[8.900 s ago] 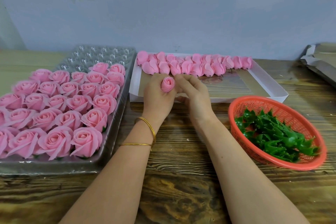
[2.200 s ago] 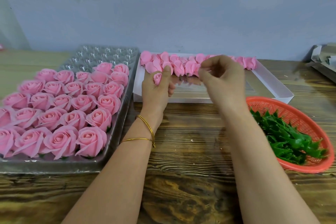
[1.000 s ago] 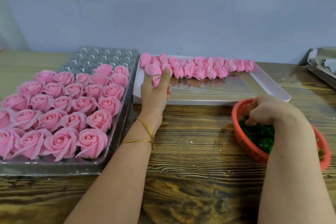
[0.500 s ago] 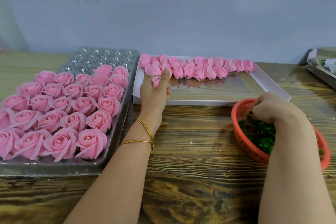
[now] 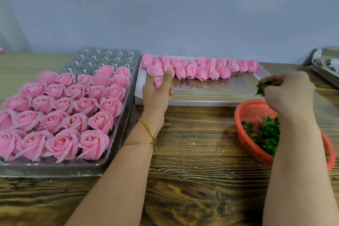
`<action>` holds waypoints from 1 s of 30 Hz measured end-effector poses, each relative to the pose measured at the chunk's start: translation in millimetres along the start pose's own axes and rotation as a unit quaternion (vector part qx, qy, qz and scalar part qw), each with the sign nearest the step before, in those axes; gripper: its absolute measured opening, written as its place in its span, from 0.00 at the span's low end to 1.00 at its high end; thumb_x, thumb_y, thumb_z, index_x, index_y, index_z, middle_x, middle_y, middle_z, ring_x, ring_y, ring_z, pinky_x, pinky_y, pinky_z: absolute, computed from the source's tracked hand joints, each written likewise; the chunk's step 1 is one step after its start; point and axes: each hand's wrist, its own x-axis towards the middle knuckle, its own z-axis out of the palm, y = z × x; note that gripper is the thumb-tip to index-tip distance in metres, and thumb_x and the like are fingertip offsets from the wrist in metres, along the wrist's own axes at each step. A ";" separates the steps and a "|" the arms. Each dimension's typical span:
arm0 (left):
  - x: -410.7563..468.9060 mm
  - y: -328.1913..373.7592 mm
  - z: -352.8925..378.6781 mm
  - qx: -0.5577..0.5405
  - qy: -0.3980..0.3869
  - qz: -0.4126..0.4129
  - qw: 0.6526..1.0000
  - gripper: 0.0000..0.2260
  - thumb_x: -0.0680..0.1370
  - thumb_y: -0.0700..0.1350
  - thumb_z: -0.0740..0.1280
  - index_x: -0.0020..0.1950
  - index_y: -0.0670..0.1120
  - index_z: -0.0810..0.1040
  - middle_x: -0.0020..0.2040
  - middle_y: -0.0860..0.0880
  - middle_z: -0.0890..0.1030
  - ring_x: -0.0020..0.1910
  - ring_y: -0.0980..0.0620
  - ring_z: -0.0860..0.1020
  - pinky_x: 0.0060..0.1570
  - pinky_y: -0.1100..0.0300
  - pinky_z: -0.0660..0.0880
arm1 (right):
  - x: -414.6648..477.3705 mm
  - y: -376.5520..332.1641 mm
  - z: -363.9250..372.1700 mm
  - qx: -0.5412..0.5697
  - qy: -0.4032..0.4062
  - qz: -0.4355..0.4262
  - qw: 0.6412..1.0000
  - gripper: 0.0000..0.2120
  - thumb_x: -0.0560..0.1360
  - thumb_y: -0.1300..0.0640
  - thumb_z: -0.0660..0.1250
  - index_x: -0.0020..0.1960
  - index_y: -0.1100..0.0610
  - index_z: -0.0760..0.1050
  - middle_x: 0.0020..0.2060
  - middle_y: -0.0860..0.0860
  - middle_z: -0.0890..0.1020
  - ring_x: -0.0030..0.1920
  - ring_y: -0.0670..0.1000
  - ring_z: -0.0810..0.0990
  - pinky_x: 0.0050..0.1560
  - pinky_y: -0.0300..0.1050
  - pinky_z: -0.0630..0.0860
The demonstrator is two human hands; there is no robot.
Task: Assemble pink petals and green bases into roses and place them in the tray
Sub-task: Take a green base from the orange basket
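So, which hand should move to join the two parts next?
Probably right: the right hand pinches a green base clear of the basket; the left hand holds the pink bud over the box.

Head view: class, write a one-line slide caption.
Left hand grips a pink bud; right hand pinches a green base by the red basket.

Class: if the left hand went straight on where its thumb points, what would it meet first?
The left hand would probably meet the row of pink petals first; depth is unclear.
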 end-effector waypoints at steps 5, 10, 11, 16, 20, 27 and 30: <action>-1.3 0.7 2.3 -0.005 0.012 -0.002 1.000 0.16 0.79 0.51 0.66 0.37 0.45 0.69 0.23 0.55 0.72 0.23 0.60 0.68 0.23 0.69 0.66 | -6.8 -19.2 5.0 0.098 0.018 -0.086 0.991 0.11 0.73 0.66 0.64 0.46 0.54 0.82 0.36 0.53 0.83 0.41 0.55 0.82 0.50 0.52 0.79; 0.2 1.0 2.0 -0.001 0.010 0.003 1.000 0.16 0.79 0.52 0.66 0.34 0.47 0.69 0.23 0.55 0.72 0.23 0.59 0.68 0.24 0.69 0.66 | -21.1 -46.3 23.2 0.218 -0.044 -0.152 0.963 0.11 0.77 0.65 0.62 0.42 0.51 0.75 0.37 0.51 0.83 0.33 0.47 0.81 0.39 0.41 0.76; 0.5 0.8 1.5 -0.001 0.008 0.002 1.000 0.15 0.79 0.52 0.66 0.35 0.48 0.69 0.24 0.55 0.72 0.23 0.59 0.69 0.24 0.69 0.66 | -24.8 -50.5 27.9 0.237 -0.055 -0.161 0.956 0.10 0.77 0.65 0.61 0.43 0.51 0.76 0.37 0.51 0.83 0.32 0.46 0.80 0.36 0.38 0.75; 0.5 -1.8 0.8 0.008 0.004 0.003 1.000 0.13 0.79 0.53 0.66 0.40 0.46 0.71 0.24 0.55 0.73 0.24 0.61 0.70 0.24 0.69 0.68 | -38.0 -64.9 56.9 0.269 -0.104 -0.159 0.944 0.14 0.79 0.67 0.60 0.51 0.51 0.79 0.35 0.44 0.80 0.29 0.39 0.76 0.37 0.34 0.75; 0.3 -1.6 1.5 0.003 -0.001 0.018 1.000 0.11 0.80 0.51 0.65 0.48 0.44 0.73 0.25 0.56 0.73 0.24 0.61 0.70 0.24 0.69 0.68 | -46.6 -71.2 79.6 0.283 -0.150 -0.108 0.941 0.17 0.76 0.70 0.58 0.46 0.50 0.79 0.34 0.46 0.80 0.34 0.45 0.78 0.43 0.43 0.77; 0.6 -3.4 2.0 -0.002 -0.002 0.021 1.000 0.12 0.79 0.50 0.66 0.48 0.41 0.75 0.27 0.55 0.73 0.24 0.61 0.71 0.25 0.69 0.68 | -59.1 -73.8 98.4 0.348 -0.215 -0.007 0.913 0.09 0.67 0.63 0.66 0.37 0.50 0.77 0.31 0.47 0.79 0.39 0.50 0.79 0.54 0.56 0.79; 0.7 -4.0 3.3 -0.014 -0.005 0.021 1.000 0.12 0.79 0.49 0.66 0.41 0.43 0.72 0.25 0.54 0.73 0.24 0.59 0.70 0.25 0.69 0.67 | -61.4 -72.5 103.5 0.435 -0.248 0.028 0.865 0.09 0.74 0.67 0.61 0.37 0.62 0.77 0.34 0.55 0.77 0.39 0.52 0.77 0.58 0.60 0.77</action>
